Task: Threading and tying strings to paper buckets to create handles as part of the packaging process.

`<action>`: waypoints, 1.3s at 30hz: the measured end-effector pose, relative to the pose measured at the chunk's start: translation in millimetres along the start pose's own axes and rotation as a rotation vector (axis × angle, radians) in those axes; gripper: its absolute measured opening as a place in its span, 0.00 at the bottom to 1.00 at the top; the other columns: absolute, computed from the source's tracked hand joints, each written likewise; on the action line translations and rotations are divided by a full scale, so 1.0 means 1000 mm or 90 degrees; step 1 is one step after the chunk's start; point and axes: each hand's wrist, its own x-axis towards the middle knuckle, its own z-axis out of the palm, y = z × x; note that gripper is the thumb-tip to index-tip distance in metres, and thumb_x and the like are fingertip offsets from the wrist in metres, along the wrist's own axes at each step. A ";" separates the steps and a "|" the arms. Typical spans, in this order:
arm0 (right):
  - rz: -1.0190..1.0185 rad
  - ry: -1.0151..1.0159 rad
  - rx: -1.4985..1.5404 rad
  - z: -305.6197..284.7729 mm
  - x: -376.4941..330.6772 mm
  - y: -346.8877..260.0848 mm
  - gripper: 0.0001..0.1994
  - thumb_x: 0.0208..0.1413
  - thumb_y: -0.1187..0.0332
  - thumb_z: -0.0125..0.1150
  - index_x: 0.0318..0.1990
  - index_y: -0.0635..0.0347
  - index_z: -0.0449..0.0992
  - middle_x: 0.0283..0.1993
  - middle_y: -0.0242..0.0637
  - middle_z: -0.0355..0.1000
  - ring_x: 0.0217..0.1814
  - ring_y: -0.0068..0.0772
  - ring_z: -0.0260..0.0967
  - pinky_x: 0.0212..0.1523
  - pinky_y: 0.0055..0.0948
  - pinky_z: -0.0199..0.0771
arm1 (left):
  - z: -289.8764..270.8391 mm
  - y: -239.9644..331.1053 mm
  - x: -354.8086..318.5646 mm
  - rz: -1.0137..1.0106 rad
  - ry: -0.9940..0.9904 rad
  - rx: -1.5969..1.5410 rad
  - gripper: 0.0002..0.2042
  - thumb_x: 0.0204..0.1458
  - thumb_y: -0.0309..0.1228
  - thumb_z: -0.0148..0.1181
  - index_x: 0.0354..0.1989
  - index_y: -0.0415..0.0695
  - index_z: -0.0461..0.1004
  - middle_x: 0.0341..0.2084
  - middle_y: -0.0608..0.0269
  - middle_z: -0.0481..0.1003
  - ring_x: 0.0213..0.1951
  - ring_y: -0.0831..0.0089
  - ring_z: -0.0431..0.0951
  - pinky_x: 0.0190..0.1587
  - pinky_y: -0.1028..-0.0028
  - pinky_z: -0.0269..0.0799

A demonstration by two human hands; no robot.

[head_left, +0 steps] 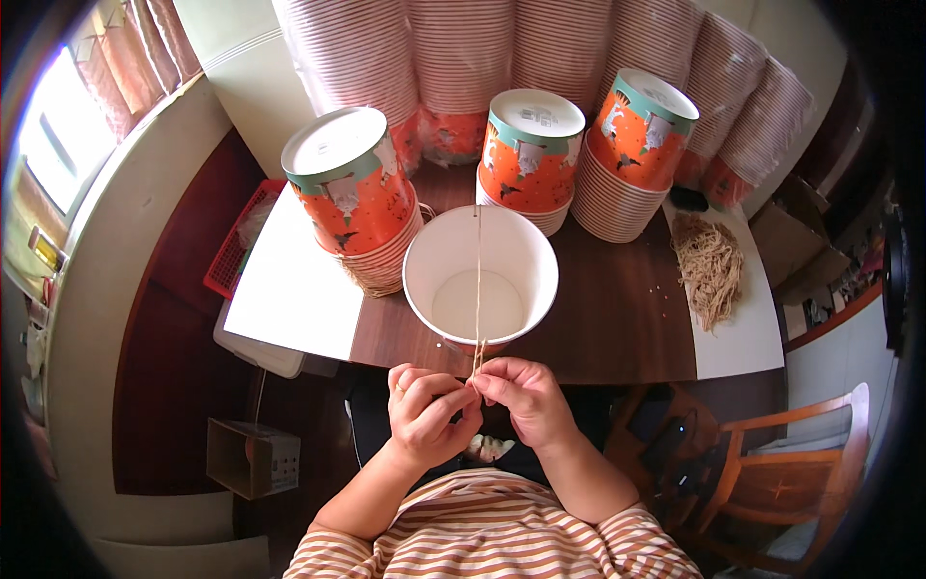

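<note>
A white-lined paper bucket (441, 241) stands mouth up at the table's front edge. Thin beige twine (478, 270) runs from a small hole in its far rim, across the mouth, to my fingers. My left hand (429, 410) pinches the twine close to the bucket's near side, its fingers curled. Right beside it, my right hand (521, 396) grips the twine between thumb and forefinger, with the fingertips of both hands almost touching. A short doubled piece of twine sticks up above the fingers. The exact knot or loop between the fingertips is hidden.
Behind the bucket stand upside-down stacks of orange-and-green buckets: a left stack (352, 193), a middle stack (531, 154) and a right stack (637, 135). Tall plastic-wrapped stacks (463, 58) line the back. A twine bundle (709, 270) lies at right. A wooden chair (781, 473) stands lower right.
</note>
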 end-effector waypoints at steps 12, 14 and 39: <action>-0.079 0.118 -0.031 0.009 0.009 0.002 0.10 0.58 0.64 0.60 0.37 0.63 0.78 0.33 0.29 0.75 0.30 0.13 0.64 0.33 0.15 0.64 | 0.004 -0.009 -0.006 -0.026 -0.028 -0.070 0.13 0.26 0.19 0.63 0.25 0.46 0.75 0.25 0.68 0.72 0.28 0.70 0.70 0.36 0.71 0.63; -0.111 0.135 -0.040 0.008 0.011 0.003 0.09 0.58 0.64 0.60 0.36 0.62 0.78 0.33 0.29 0.75 0.29 0.13 0.63 0.32 0.15 0.64 | 0.002 -0.011 -0.005 -0.035 -0.058 -0.114 0.12 0.28 0.19 0.64 0.25 0.46 0.75 0.25 0.67 0.72 0.28 0.69 0.70 0.36 0.71 0.63; -0.110 0.128 0.050 -0.002 0.007 -0.001 0.07 0.56 0.71 0.60 0.38 0.66 0.76 0.37 0.36 0.76 0.39 0.22 0.72 0.45 0.23 0.71 | 0.019 0.008 0.006 -0.424 -0.075 -0.246 0.10 0.44 0.24 0.67 0.36 0.39 0.74 0.25 0.61 0.75 0.26 0.74 0.76 0.31 0.75 0.72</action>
